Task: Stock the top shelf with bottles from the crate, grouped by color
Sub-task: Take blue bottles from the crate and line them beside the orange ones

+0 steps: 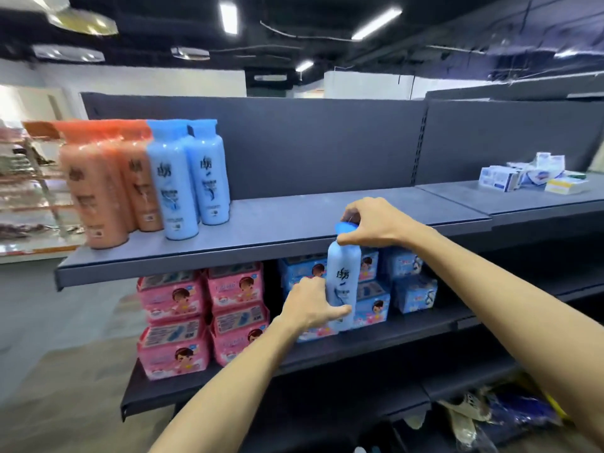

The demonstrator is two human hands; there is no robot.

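Left hand (309,305) gripping blue bottle (343,282) body, right hand (369,225) pinching its cap, apparently below top shelf (294,230) edge

Bare forearms, left hand (309,304), right hand (372,225)

A black ceiling (425,14) with bright tube lights (228,18) fills the top of the frame, white walls (147,80) stand behind, and pale floor (65,371) shows lower left.

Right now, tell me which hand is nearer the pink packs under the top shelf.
Left. The left hand grips the blue bottle low down, right of the pink packs; the right hand sits higher and farther right, pinching its cap.
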